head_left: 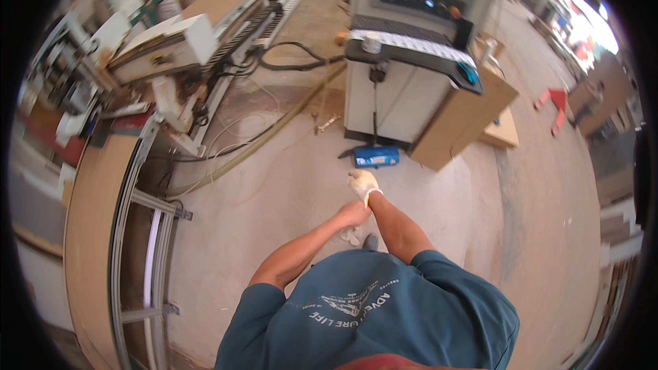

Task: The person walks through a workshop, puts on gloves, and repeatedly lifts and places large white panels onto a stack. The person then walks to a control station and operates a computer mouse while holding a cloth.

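Note:
A pale cloth work glove [362, 179] covers my right hand [365, 185], held out over the floor with its fingers bent together and nothing visible in them. My bare left hand [354, 214] is closed at my right wrist, gripping the glove's cuff. Below the left hand, a second whitish glove [351, 236] hangs or lies; whether that hand also holds it is unclear. Just beyond the gloved hand, a blue box-shaped object [376, 157] rests on the floor against the machine console.
The control console [391, 103] with keyboard and screen stands ahead, a brown board [462, 120] leaning on its right. A metal-framed bench [103, 233] runs along my left. Hoses and cables [274, 127] cross the floor. A red metal stand [554, 109] is far right.

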`<state>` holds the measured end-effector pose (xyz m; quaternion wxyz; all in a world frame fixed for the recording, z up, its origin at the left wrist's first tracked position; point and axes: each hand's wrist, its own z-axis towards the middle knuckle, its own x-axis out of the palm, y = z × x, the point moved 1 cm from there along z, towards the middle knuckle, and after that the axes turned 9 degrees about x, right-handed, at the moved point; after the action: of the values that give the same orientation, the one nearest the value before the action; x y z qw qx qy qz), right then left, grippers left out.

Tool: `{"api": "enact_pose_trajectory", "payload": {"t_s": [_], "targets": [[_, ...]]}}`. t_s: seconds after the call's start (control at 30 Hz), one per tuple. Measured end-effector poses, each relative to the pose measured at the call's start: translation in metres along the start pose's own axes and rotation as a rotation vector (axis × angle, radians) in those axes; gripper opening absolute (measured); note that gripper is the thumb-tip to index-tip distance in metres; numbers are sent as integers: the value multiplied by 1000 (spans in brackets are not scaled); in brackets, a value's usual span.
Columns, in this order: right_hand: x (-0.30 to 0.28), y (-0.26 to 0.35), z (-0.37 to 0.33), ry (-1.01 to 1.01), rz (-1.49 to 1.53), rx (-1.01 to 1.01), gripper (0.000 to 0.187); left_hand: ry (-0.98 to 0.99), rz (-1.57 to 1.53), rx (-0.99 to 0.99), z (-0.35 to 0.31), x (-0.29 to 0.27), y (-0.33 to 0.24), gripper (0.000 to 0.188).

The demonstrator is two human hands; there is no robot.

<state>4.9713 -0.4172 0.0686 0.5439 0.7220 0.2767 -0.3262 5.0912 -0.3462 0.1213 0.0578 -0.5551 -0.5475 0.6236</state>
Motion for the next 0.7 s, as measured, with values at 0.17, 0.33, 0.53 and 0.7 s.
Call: {"api": "enact_pose_trajectory", "payload": {"t_s": [0.17, 0.33, 0.53, 0.7], "targets": [[-61, -12, -22, 545, 1125, 447, 78, -245, -668, -35, 2, -46, 14, 46], [-123, 19, -113, 702, 1272, 61, 73, -449, -1503, -230, -16, -101, 24, 42], [-120, 59, -135, 380, 1174, 190, 19, -272, -1636, -238, -32, -82, -2, 41], [-138, 42, -130, 236, 1321, 14, 14, -175, -1495, -8, -61, -77, -10, 44]]}}
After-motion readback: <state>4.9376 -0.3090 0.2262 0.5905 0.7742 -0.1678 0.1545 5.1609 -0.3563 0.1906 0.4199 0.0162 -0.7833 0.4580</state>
